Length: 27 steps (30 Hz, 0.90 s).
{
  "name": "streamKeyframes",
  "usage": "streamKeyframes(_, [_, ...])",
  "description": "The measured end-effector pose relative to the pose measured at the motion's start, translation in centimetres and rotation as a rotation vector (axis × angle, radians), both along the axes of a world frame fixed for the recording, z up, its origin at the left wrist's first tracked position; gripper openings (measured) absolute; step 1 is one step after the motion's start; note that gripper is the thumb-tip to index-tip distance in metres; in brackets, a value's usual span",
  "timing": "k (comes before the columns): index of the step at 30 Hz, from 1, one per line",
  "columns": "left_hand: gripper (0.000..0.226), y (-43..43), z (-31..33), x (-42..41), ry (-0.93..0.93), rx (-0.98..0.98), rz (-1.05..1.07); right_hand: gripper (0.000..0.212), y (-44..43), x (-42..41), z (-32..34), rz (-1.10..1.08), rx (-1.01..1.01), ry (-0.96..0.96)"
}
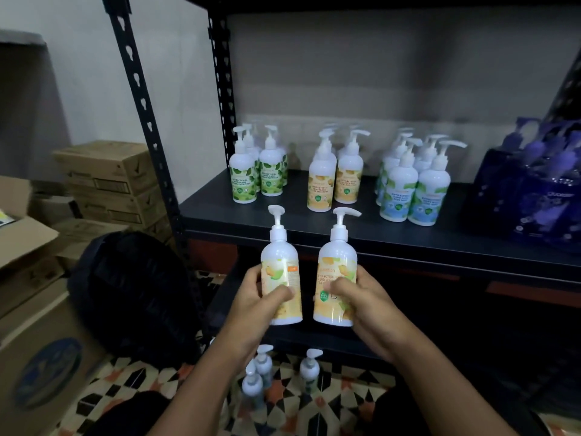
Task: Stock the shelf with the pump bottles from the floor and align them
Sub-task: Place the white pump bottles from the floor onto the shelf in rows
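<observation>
The left hand (264, 297) is wrapping its fingers and thumb around a smooth white plastic pump bottle (281, 262) with a yellow fruit label. The right hand (355, 297) is gripping a second yellow-label bottle (338, 262) the same way. Both rounded bottles are being held upright, side by side and just apart, in front of the near edge of the matte black metal shelf (345, 228).

On the shelf, three clusters of the same bottle shape are standing. A green-label group (251, 171) is sitting at the left, a yellow-label group (333, 174) in the middle and a blue-label group (412, 187) to the right. Each is showing two bottles in front, with more behind that are too overlapped to count. At the far right, glossy purple packs (534, 196) are holding purple pump bottles.

Three more white pump bottles (264, 363) are standing on the patterned tile floor (345, 388) below the wrists, blurred. Stacked cardboard boxes (110, 174) are sitting to the left, and a dark fabric bag (135, 297) is leaning beside the perforated shelf post.
</observation>
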<state>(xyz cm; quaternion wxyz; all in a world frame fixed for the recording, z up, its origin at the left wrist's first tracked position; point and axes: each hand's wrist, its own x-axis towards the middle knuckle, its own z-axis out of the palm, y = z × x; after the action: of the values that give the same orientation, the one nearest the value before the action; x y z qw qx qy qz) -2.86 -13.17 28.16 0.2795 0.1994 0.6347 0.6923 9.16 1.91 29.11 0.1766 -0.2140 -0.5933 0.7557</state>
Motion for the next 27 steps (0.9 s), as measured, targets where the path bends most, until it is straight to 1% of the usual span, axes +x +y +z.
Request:
streamKeyframes(2, [0.068, 0.1, -0.1, 0.1, 0.065, -0.029, 0.016, 0.054, 0.1, 0.3, -0.2, -0.008, 0.052, -0.012])
streamKeyframes(3, [0.07, 0.1, -0.1, 0.2, 0.083, -0.028, 0.024, 0.055, 0.2, 0.4, -0.3, -0.016, 0.066, -0.016])
streamKeyframes(6, [0.06, 0.6, 0.2, 1.0, 0.116, 0.003, 0.044, 0.058, 0.3, 0.8, -0.4, -0.042, 0.075, -0.014])
streamKeyframes(7, [0.06, 0.8, 0.2, 1.2, 0.117, 0.016, 0.042, 0.057, 0.3, 1.0, -0.4, -0.045, 0.063, -0.005])
streamKeyframes(10, [0.057, 1.4, 0.4, 1.8, 0.113, 0.046, 0.041, 0.05, 0.4, 1.5, -0.1, -0.043, 0.016, 0.022])
streamKeyframes(14, [0.051, 2.1, 1.2, 2.2, 0.215, 0.009, 0.061, 0.042, 0.4, 2.1, 0.4, -0.044, 0.018, 0.048])
streamKeyframes(17, [0.053, 2.2, 1.7, 2.6, 0.267, -0.03, 0.063, 0.051, 0.1, 2.5, 0.8, -0.049, 0.039, 0.035])
streamKeyframes(22, [0.051, 2.2, 1.4, 2.5, 0.308, -0.089, 0.113, 0.064, 0.4, 2.6, 1.0, -0.124, 0.069, -0.007])
streamKeyframes(24, [0.05, 2.7, 1.3, 2.0, 0.328, -0.083, 0.128, 0.056, 0.6, 2.5, 1.4, -0.149, 0.097, 0.012])
streamKeyframes(27, [0.044, 4.1, 1.5, 1.1, 0.335, -0.07, 0.127, 0.038, 1.2, 1.9, 2.3, -0.179, 0.169, 0.036])
